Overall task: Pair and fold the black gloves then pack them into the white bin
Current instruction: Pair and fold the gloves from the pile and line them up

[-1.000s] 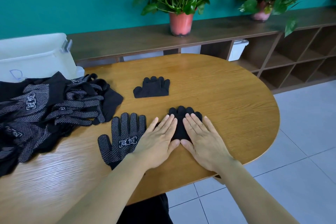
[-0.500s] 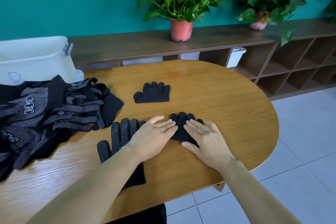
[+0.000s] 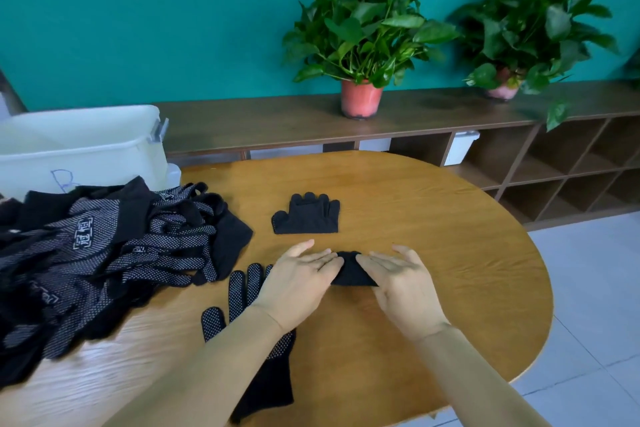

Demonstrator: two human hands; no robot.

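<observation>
Pointing away: gloves point(image 3: 350, 274) between left hand point(image 3: 298, 282), right hand point(image 3: 404, 288)

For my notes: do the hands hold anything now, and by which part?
Nothing gripped: left hand and right hand press the folded gloves at their sides.

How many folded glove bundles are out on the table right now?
2. One folded bundle lies mid-table; a second bundle sits between the left hand and right hand. The loose pile may hide more.
</observation>
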